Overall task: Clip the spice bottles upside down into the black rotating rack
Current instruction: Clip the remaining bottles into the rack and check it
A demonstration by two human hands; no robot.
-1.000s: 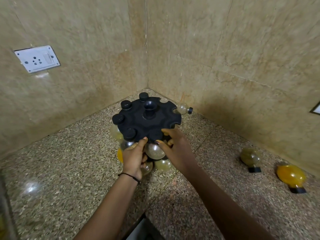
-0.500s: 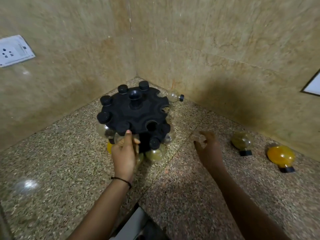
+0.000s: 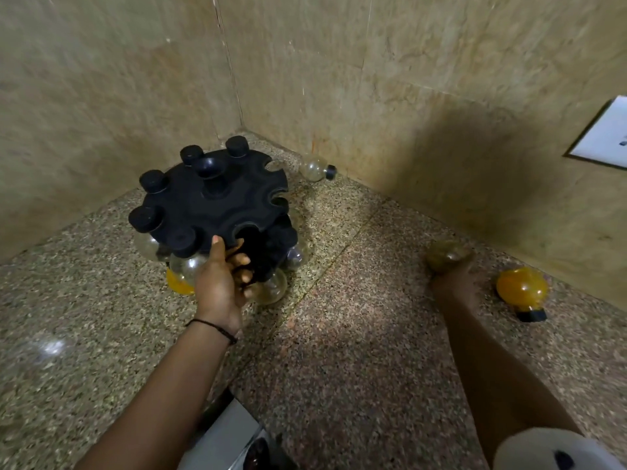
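The black rotating rack [image 3: 217, 205] stands in the counter's corner with several round bottles clipped in, their black caps poking up through its top and glass bulbs hanging below. My left hand [image 3: 222, 279] rests against the rack's near edge, thumb on the rim, fingers curled beside an unfilled notch. My right hand [image 3: 453, 278] is out to the right, wrapped over an olive-brown spice bottle [image 3: 444, 254] standing on the counter; the fingers are blurred. An orange bottle [image 3: 522, 290] stands cap down further right. A clear bottle [image 3: 315, 169] lies by the back wall.
Tiled walls close in behind and on both sides of the speckled granite counter [image 3: 339, 334]. A white wall plate [image 3: 604, 134] sits at the right edge. A grey object [image 3: 224, 439] shows at the counter's near edge.
My right hand has left the rack and swept right onto the olive-brown bottle. My left hand stays at the rack's near edge. The view has panned right.
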